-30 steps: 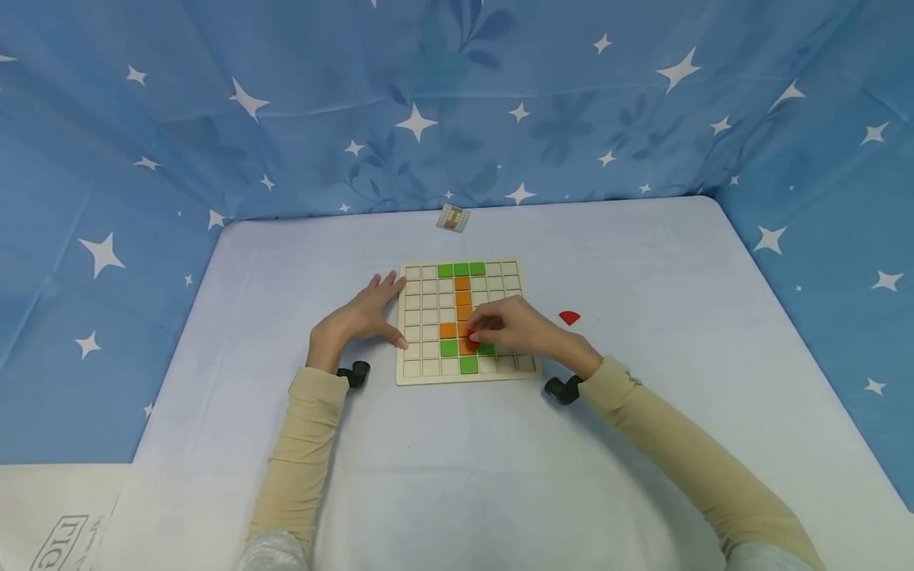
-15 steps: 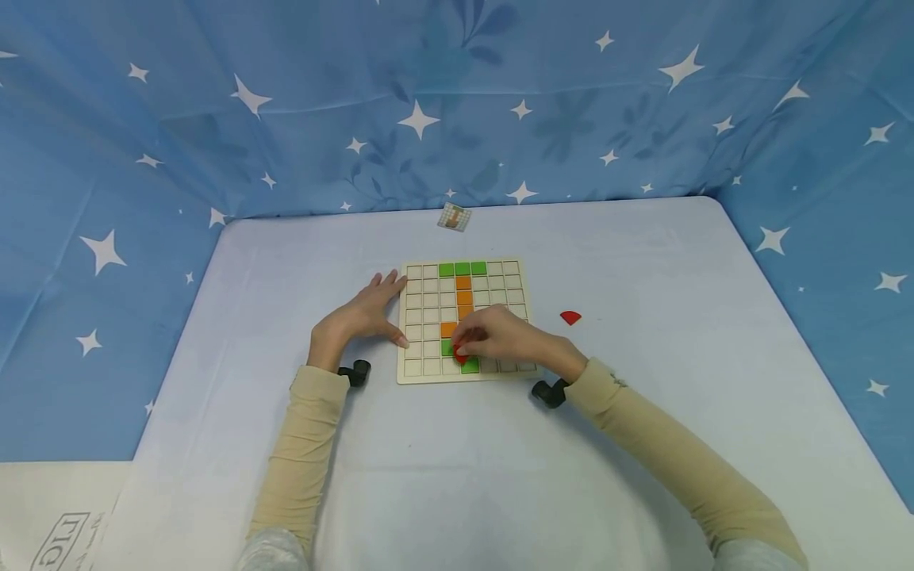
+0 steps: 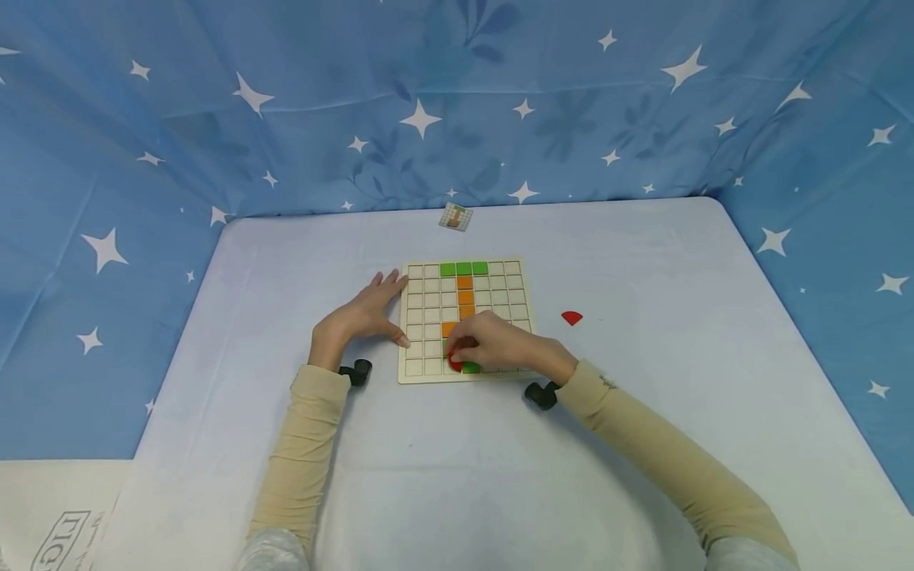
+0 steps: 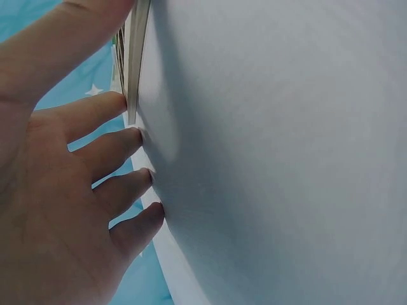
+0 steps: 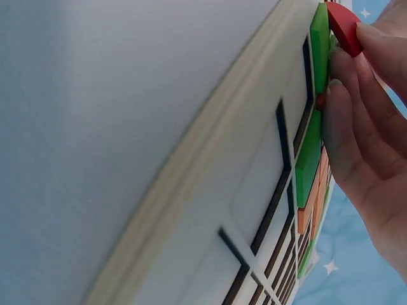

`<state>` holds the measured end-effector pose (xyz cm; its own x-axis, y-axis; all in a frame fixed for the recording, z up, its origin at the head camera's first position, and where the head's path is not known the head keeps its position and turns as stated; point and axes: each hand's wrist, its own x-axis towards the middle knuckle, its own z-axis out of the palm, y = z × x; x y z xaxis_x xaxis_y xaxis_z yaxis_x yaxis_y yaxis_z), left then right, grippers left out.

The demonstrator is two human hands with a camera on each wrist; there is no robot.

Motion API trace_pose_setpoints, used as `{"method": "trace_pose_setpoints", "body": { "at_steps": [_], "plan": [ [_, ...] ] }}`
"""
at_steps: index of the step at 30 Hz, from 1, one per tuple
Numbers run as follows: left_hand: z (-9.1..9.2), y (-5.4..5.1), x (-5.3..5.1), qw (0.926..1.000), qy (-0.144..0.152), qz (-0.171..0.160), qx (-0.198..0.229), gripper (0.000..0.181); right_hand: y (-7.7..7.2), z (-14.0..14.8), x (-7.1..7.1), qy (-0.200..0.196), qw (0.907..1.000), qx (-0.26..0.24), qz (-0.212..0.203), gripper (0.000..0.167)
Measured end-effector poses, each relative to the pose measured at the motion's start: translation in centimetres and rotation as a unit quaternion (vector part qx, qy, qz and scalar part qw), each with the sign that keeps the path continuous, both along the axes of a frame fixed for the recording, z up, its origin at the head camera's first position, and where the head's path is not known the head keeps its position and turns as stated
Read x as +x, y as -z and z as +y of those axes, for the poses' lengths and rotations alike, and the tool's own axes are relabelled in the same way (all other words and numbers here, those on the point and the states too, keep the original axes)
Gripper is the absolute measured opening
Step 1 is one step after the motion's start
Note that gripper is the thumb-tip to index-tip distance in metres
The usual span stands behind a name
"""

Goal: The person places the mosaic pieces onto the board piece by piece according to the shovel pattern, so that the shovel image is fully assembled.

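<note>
A pale grid board (image 3: 415, 317) lies on the table, with green tiles (image 3: 463, 269) and orange tiles (image 3: 466, 297) set in its squares. My left hand (image 3: 360, 313) rests at the board's left edge, thumb and fingers spread; the left wrist view shows the fingers (image 4: 124, 187) straightened. Over the board's lower middle, my right hand (image 3: 503, 342) pinches a red fan-shaped piece (image 5: 345, 28) between thumb and fingers. In the right wrist view that piece is tilted, close to a green tile (image 5: 320, 47). The right hand hides several squares from the head view.
A second red fan-shaped piece (image 3: 572, 318) lies right of the board. Behind the board is a small pattern card (image 3: 455, 216). The white-covered table (image 3: 428, 476) is bounded at the back and sides by a blue star-print curtain (image 3: 321, 95).
My right hand has moved left and slightly toward me across the board, carrying the red piece to the lower rows. The left hand has stayed at the board's edge.
</note>
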<state>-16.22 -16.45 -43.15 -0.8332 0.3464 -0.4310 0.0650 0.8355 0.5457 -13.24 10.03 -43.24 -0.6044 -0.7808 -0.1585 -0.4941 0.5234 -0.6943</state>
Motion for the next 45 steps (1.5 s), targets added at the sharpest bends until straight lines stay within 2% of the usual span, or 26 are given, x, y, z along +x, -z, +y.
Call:
{"method": "trace_pose_setpoints", "body": {
  "at_steps": [14, 23, 29, 38, 45],
  "plan": [
    [0.0, 0.1, -0.1, 1.0, 0.0, -0.001, 0.0, 0.12, 0.6, -0.4, 0.0, -0.038, 0.9976, 0.022, 0.054, 0.015],
    [0.0, 0.0, -0.1, 1.0, 0.001, -0.003, -0.001, 0.12, 0.1, -0.3, 0.3, -0.055, 0.9966, 0.035, 0.051, 0.018],
    [0.0, -0.1, 0.0, 1.0, -0.001, -0.002, 0.0, 0.119, 0.0, -0.2, 0.4, -0.051, 0.9971, 0.029, 0.047, 0.017],
    [-0.1, -0.1, -0.1, 1.0, 0.001, 0.0, 0.004, 0.12, 0.1, 0.6, 0.3, -0.022, 0.997, -0.027, 0.069, 0.014],
    [-0.1, 0.0, -0.1, 1.0, 0.007, 0.001, 0.002, 0.121, 0.2, 2.0, 0.2, 0.002, 0.996, -0.026, 0.086, 0.01]
  ]
}}
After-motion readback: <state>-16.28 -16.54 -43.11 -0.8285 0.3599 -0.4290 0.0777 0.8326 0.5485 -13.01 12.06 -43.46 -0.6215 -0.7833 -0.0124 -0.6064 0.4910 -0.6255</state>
